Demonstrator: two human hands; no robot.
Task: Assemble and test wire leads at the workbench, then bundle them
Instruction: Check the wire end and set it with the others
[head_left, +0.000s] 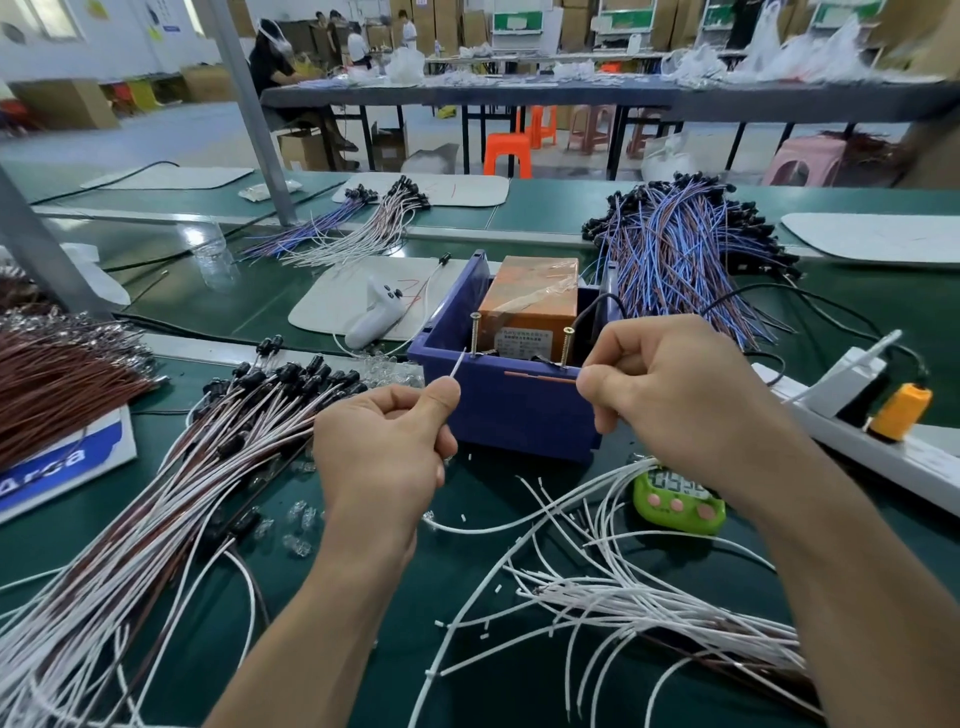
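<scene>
Our left hand (384, 447) is curled, thumb and forefinger pinching a white wire (456, 367) whose tip pokes upward; our right hand (670, 395) pinches a brown wire (540, 376) that points left across the front wall of the blue box (514, 415). Both hands sit just before that box, mid-surface. Two brass screws (475, 335) stand upright at its front rim (an orange unit (530, 293) lies inside). A green timer (675, 504) peeks from under our right wrist. Loose white wires (613, 597) fan toward the near right corner of the green surface (447, 571); leads with black caps (234, 441) spread toward the near left edge; blue-and-brown leads (685, 249) lie heaped toward the far right
</scene>
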